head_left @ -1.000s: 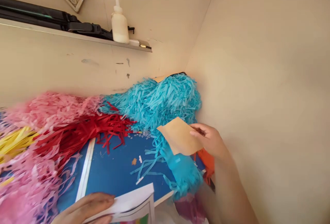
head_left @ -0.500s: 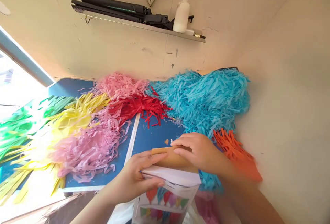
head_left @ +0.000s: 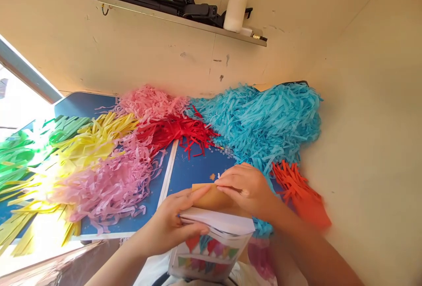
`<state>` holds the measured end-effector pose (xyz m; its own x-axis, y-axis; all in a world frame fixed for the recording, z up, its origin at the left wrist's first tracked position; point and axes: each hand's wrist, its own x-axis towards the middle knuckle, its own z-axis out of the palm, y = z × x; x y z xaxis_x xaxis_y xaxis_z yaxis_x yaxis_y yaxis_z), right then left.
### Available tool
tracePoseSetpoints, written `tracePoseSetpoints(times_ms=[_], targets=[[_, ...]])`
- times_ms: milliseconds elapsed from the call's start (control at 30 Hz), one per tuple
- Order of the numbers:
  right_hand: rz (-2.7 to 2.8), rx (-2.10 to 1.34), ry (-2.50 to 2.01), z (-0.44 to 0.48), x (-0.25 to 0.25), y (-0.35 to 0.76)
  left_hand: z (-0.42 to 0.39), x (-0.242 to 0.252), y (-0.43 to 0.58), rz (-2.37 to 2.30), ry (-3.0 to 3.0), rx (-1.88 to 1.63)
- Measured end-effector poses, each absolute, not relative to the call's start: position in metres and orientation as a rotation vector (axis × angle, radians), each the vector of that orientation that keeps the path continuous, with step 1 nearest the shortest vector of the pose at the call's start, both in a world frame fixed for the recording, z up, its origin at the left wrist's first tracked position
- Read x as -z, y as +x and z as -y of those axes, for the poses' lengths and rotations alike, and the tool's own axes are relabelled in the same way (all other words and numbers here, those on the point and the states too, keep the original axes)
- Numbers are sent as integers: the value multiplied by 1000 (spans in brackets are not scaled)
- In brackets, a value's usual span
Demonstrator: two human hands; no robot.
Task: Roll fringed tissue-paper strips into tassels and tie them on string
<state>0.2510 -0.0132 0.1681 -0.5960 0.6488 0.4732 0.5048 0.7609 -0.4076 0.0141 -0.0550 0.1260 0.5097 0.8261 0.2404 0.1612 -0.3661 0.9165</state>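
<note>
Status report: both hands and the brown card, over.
Left hand grips bag top. Right hand pinches brown card at its top edge. Blue shreds and orange strips crowd the right wrist.

Hands, two: left hand (head_left: 168, 229), right hand (head_left: 247, 187). Brown card (head_left: 209, 196), one. Printed packet (head_left: 211, 251), one. Paper-strip heaps, six colours: blue heap (head_left: 263, 119), red heap (head_left: 171, 130), pink heap (head_left: 112, 185), yellow heap (head_left: 95, 139), green heap (head_left: 20, 154), orange heap (head_left: 300, 189). White bottle (head_left: 236, 5), one, at 12 o'clock.

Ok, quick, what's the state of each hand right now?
Left hand: closed on the top edge of the printed packet.
Right hand: closed, pinching the brown card at the packet's mouth.
</note>
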Motion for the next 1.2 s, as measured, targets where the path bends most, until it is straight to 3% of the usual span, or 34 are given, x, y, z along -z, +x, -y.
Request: tracePoseSetpoints(times_ms=[300, 500, 800, 967, 1100, 1200], targets=[[2334, -272, -669, 13, -161, 252, 60, -127, 16, -804, 1545, -765], [2106, -827, -780, 17, -165, 286, 60, -123, 14, -833, 1561, -751], [1297, -1309, -1137, 43, -112, 304, 53, -106, 1, -1024, 1949, -927], [909, -915, -1322, 41, -128, 363, 48, -106, 3, -823, 1912, -973], [850, -224, -1757, 32, -135, 431, 47, -113, 7, -825, 1814, -1001], [941, 248, -1895, 38, -129, 415, 45, -116, 13, -928, 1773, -1044]])
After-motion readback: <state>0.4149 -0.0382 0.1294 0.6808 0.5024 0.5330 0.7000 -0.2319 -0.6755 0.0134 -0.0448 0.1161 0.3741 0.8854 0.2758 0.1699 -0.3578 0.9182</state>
